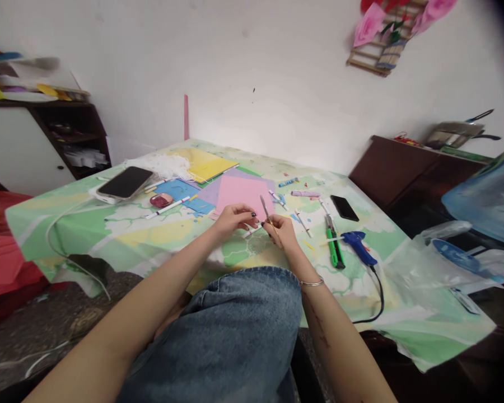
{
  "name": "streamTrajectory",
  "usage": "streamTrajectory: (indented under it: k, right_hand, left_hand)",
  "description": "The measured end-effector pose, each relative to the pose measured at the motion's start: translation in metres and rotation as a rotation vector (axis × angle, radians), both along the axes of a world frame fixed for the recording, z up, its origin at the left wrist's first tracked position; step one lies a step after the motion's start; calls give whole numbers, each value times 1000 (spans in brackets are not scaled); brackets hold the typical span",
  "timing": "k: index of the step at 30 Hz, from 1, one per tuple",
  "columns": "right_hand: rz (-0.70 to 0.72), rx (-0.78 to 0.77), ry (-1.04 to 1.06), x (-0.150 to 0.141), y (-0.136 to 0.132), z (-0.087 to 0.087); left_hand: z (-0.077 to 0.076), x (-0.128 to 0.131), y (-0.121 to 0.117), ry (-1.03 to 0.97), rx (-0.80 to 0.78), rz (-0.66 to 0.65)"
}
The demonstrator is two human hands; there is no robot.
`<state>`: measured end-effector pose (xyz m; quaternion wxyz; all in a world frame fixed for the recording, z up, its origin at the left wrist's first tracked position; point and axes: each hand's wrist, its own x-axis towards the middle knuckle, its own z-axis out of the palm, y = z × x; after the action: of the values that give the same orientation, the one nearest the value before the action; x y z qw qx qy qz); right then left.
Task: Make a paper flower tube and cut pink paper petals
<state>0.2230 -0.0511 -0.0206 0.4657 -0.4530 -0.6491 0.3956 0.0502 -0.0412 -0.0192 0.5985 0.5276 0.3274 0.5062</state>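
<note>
My right hand (280,228) is closed around a pair of scissors (264,205), whose narrow metal blades point up and away; a gold-coloured part shows at the palm. Just left of it, my left hand (234,219) has its fingers bent together in a pinch, and whatever is between them is too small to make out. A white marker (252,231) lies on the table below the fingertips. Pink paper (241,196) lies flat just beyond both hands, over a purple sheet (210,193).
Right of my hands lie a green utility knife (334,246), a blue glue gun (361,249) with its cord, and a black phone (344,207). To the left are a larger phone (126,182), blue paper (178,189), and a yellow pad (212,165). Several markers and paper scraps lie about.
</note>
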Motion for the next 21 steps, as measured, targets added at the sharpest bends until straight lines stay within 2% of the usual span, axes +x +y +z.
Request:
streamTrajectory:
  k: [4,9,21]
  right_hand:
    - [50,102,-125,0,-1,-4]
    - [37,194,-257,0,-1,-6]
    - [38,197,-228,-1,-1,-5]
  left_hand:
    - [2,-3,2,-116,-36,13]
    - [5,-3,1,-186,-56,-7]
    - [2,1,0,-169,13,-25]
